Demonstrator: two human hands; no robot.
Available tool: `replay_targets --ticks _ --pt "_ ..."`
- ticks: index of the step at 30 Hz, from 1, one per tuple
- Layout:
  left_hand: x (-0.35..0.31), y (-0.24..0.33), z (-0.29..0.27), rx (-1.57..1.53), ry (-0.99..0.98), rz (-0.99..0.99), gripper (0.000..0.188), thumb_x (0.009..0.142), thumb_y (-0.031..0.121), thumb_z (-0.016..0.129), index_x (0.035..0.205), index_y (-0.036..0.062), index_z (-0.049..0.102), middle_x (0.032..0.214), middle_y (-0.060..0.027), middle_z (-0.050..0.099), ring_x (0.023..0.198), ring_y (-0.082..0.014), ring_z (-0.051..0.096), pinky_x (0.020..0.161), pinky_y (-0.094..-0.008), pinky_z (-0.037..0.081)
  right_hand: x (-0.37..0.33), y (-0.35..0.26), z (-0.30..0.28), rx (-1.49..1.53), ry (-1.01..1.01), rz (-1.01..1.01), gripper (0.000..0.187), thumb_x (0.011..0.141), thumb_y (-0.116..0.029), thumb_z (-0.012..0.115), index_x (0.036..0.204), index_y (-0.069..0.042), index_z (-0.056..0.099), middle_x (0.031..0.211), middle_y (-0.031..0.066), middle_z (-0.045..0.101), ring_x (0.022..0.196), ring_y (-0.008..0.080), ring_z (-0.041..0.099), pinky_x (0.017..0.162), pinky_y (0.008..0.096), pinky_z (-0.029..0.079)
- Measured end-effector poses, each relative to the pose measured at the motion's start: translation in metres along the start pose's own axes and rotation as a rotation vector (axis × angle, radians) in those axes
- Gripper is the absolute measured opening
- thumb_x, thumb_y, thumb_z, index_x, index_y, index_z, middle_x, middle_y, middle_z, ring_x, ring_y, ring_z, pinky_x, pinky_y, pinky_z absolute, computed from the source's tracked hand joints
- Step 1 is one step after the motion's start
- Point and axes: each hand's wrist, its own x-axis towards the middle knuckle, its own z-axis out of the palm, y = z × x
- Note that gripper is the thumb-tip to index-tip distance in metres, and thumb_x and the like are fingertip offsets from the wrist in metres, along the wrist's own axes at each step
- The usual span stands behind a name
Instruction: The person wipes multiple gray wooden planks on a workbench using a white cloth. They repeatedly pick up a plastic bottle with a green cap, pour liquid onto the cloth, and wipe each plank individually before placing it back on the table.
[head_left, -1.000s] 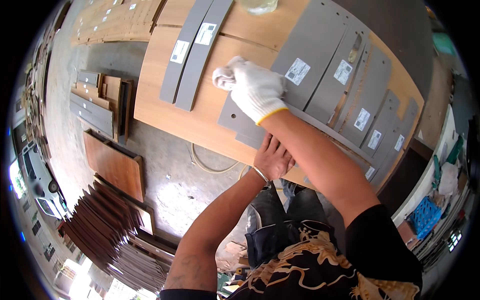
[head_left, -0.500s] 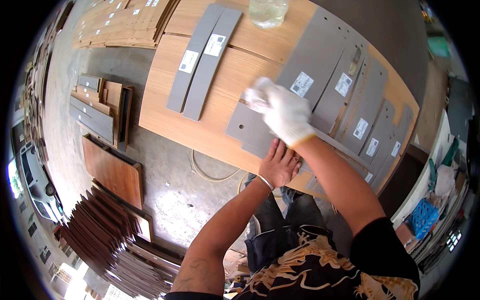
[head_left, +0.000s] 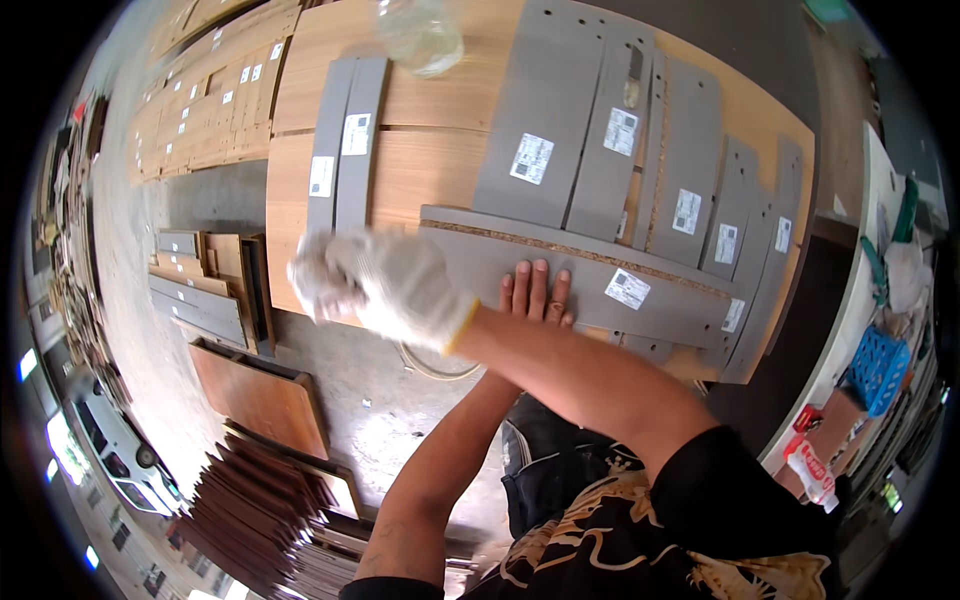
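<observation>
Seemingly you're unfinished: right hand [head_left: 400,285] clutches cloth [head_left: 318,278], left hand [head_left: 540,298] lies open on the table's [head_left: 430,160] near-edge board [head_left: 470,252]; remainder unclear.

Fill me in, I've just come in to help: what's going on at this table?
Someone's bare left hand rests on a long grey panel on a wood-toned table. Their gloved right hand, blurred, grips what looks like a wadded cloth by that panel's left end. Beyond the panel lie more labelled grey panels, with two narrow grey strips to the left and a clear container near the strips.
</observation>
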Motion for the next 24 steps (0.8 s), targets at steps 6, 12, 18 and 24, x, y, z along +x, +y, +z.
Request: replay_targets --ticks 6,12,18,24 --pt "0.021 0.013 -0.034 0.019 -0.058 -0.037 0.06 0.102 0.04 0.053 0.156 0.0129 0.052 0.163 -0.0219 0.044 0.151 -0.0447 0.039 0.123 -0.0594 0.031 -0.141 0.023 -0.04 0.385 0.12 0.591 0.038 0.088 -0.011 0.074 0.125 -0.007 0.066 0.109 0.009 0.075 0.104 0.0235 0.072 0.09 0.0329 0.055" --pt "0.087 -0.084 -0.088 -0.163 0.134 -0.01 0.073 0.081 -0.004 0.069 0.151 0.0018 0.05 0.149 -0.024 0.054 0.139 -0.0441 0.049 0.117 -0.0527 0.039 -0.28 0.084 -0.172 1.445 0.014 0.792 0.034 0.091 -0.004 0.072 0.124 -0.004 0.065 0.113 0.0041 0.07 0.105 0.0165 0.067 0.094 0.0311 0.054" --pt "0.246 -0.207 -0.136 -0.624 0.257 -0.4 0.104 0.093 0.024 0.081 0.166 -0.0038 0.011 0.171 -0.0259 0.026 0.158 -0.0345 0.029 0.126 -0.0457 0.03 -0.32 0.09 -0.158 1.764 0.513 0.839 0.04 0.095 -0.008 0.069 0.134 -0.005 0.06 0.126 0.0095 0.067 0.112 0.0233 0.065 0.093 0.0366 0.054" --pt "0.307 -0.21 -0.111 -0.956 0.212 -0.262 0.066 0.088 0.008 0.084 0.146 -0.0015 0.053 0.14 -0.0103 0.064 0.129 -0.0218 0.059 0.113 -0.0362 0.044 -0.254 0.125 -0.199 1.945 0.541 0.602 0.067 0.092 -0.011 0.073 0.153 -0.005 0.045 0.146 0.0151 0.058 0.136 0.0328 0.056 0.112 0.0509 0.05"
